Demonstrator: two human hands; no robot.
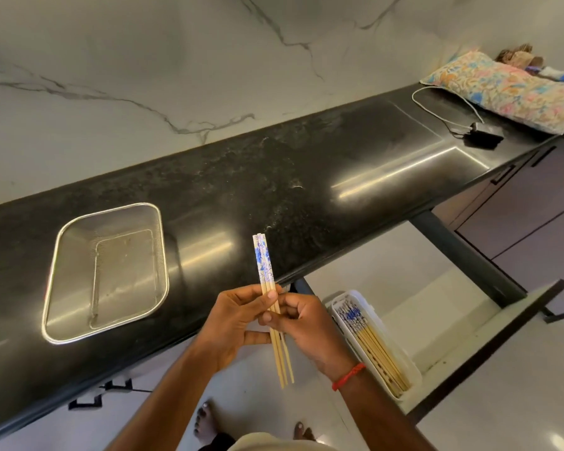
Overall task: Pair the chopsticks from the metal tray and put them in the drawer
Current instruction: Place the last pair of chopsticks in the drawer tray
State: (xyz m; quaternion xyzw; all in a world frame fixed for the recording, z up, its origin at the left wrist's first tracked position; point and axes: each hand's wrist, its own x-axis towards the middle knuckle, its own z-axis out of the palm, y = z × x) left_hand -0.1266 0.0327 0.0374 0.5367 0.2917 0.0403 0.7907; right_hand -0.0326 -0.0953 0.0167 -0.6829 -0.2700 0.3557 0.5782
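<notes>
Right now you have the chopsticks [265,271] held upright between both hands, above the edge of the black counter [274,177]: your left hand [233,323] pinches them with thumb and fingers pressed together on the bare wood, and your right hand [306,323] closes its fingertips on the same stretch from the other side. They look light, thin and stiff, so they should need little force, but smooth wood can slide or roll between the fingers. Keep your hold near the middle, below the blue patterned tops, and square the ends before you let go. The metal tray [111,219] on the counter looks emptied, so this is probably the last set. The white bin [401,353] in the open drawer [489,340], at your right, already holds many.
</notes>
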